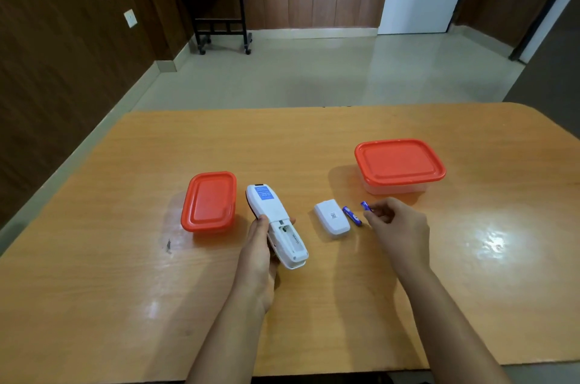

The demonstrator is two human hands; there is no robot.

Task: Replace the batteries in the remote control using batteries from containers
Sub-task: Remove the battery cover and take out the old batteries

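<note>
Two bare forearms, no sleeves in view. Left hand [257, 253] & right hand [397, 228]: no rings, no watch, no gloves. Nails short, as far as visible.

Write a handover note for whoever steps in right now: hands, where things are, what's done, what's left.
Left hand: holds the remote back side up, battery bay open and looking empty.
Right hand: pinching one blue battery just above the table.
Second blue battery lies on the table beside the white battery cover.
Small red-lidded container sits left of the remote, large one at far right; both lids are on.
Done: cover off, batteries out of the bay.
Left: open a container, take batteries, fit them, snap the cover back on.
</note>
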